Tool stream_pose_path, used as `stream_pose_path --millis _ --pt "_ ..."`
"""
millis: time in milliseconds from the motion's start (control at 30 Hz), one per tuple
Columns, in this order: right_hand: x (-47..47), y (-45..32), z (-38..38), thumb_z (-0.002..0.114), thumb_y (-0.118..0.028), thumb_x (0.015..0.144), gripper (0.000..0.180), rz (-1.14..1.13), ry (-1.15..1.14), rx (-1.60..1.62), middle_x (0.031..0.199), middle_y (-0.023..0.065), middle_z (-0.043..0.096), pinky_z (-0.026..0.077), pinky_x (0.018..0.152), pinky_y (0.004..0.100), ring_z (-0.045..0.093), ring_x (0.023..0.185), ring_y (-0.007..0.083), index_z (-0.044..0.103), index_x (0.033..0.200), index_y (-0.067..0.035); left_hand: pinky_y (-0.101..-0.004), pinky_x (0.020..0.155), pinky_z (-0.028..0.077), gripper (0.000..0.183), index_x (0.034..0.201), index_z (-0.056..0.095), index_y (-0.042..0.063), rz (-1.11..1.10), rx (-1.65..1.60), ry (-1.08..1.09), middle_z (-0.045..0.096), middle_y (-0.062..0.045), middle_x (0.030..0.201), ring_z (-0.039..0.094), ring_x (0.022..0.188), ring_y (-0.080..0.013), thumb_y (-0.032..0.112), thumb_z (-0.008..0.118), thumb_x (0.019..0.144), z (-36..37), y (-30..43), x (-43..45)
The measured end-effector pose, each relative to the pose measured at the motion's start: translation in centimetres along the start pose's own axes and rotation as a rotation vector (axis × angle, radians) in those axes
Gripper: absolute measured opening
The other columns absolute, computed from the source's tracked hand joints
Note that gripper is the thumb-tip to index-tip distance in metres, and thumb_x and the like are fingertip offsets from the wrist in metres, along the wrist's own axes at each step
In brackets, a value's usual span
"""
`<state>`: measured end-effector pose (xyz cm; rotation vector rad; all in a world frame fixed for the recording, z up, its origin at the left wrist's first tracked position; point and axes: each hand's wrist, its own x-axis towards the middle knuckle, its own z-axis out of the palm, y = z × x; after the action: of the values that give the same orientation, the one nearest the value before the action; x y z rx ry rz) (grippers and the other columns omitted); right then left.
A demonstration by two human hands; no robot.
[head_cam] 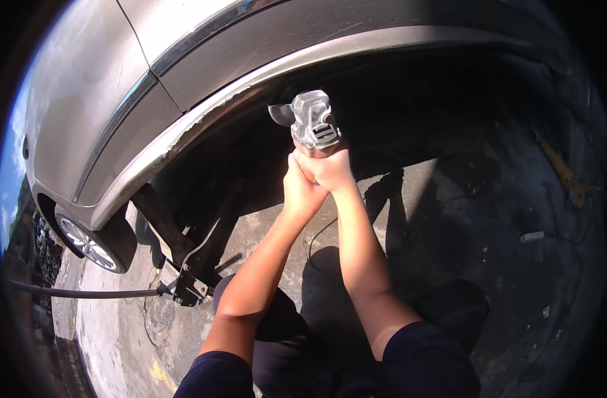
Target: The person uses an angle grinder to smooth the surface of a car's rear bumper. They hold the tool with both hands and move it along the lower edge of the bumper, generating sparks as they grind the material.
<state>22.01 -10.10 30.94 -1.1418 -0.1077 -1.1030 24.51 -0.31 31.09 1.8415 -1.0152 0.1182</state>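
An angle grinder [313,122] with a grey, dusty body is held out in front of me, below the car's side. Its dark disc or guard [282,114] sticks out to the left. My right hand [330,166] wraps the rear of its body, and my left hand [303,191] clasps it from just below, overlapping the right. Above and left of the grinder runs the car's rocker panel [219,107], its lower edge ragged with torn, flaking material. Whether the disc touches the car cannot be told; the underside is in deep shadow.
A floor jack [186,288] stands left under the car, its long handle [99,292] reaching outward. Beyond it is a wheel [89,244]. A yellow tool or stand [557,166] and a pale block [532,237] lie right. A thin cord [313,239] trails over the concrete floor [174,328].
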Motion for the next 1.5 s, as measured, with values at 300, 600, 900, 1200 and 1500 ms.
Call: stream_pose_path --millis 300,600,900,1200,1500 --pt "0.0 -0.1 0.2 0.081 -0.001 0.073 0.032 -0.031 0.029 0.005 0.102 0.0051 0.075 0.056 0.085 0.0315 0.071 0.093 0.0141 0.072 0.104 -0.002 -0.0442 0.082 0.058 0.064 0.119 0.044 -0.002 0.036 0.042 -0.011 0.069 -0.030 0.105 0.071 0.102 -0.0452 0.020 0.086 0.076 -0.3 0.1 0.1" --pt "0.0 -0.4 -0.1 0.082 -0.001 0.073 0.030 -0.001 0.048 0.043 0.099 0.0044 0.075 0.056 0.084 0.0310 0.071 0.091 0.0135 0.072 0.101 -0.002 -0.0445 0.082 0.058 0.063 0.117 0.044 -0.002 0.032 0.056 -0.035 0.070 -0.029 0.105 0.071 0.101 -0.0452 0.020 0.086 0.076 0.0 -0.4 0.2" --pt "0.0 -0.2 0.2 0.082 -0.002 0.073 0.030 -0.013 0.063 0.023 0.098 0.0040 0.075 0.056 0.084 0.0314 0.071 0.090 0.0133 0.073 0.101 -0.003 -0.0448 0.081 0.058 0.063 0.119 0.044 -0.002 0.041 0.060 -0.037 0.070 -0.029 0.104 0.071 0.100 -0.0456 0.019 0.085 0.076 -0.3 -0.2 0.0" --pt "0.0 0.1 -0.1 0.083 -0.003 0.073 0.030 -0.015 0.056 0.025 0.099 0.0044 0.075 0.056 0.084 0.0312 0.071 0.091 0.0134 0.072 0.102 -0.002 -0.0442 0.080 0.058 0.063 0.119 0.044 -0.003 0.079 0.048 -0.022 0.070 -0.029 0.102 0.071 0.099 -0.0453 0.020 0.085 0.077 0.0 -0.4 0.0" --pt "0.3 0.7 -0.1 0.083 -0.004 0.071 0.034 -0.031 0.029 0.026 0.098 0.0058 0.075 0.057 0.084 0.0333 0.072 0.090 0.0152 0.070 0.102 -0.002 -0.0430 0.082 0.058 0.064 0.122 0.045 -0.002 0.034 0.020 -0.002 0.071 -0.028 0.104 0.072 0.100 -0.0427 0.021 0.085 0.078 0.3 -0.2 0.0"
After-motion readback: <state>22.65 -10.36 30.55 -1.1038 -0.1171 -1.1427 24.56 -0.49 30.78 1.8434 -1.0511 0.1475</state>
